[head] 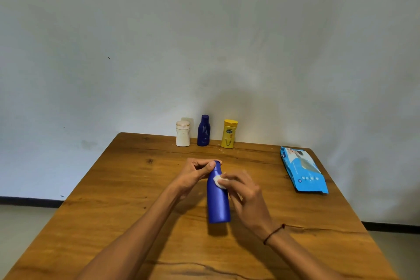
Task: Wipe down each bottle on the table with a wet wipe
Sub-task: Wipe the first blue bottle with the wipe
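A tall blue bottle point(218, 204) stands upright in the middle of the wooden table point(127, 200). My left hand point(195, 173) pinches its cap from the left. My right hand point(246, 193) holds a small white wet wipe point(219, 181) and presses it against the bottle's upper body, just below the neck. Three more bottles stand in a row at the far edge by the wall: a white one point(183, 133), a dark blue one point(203, 130) and a yellow one point(229, 134).
A light blue pack of wet wipes point(303, 169) lies flat near the table's right edge. A pale wall rises right behind the far edge. The floor shows past the table's left and right sides.
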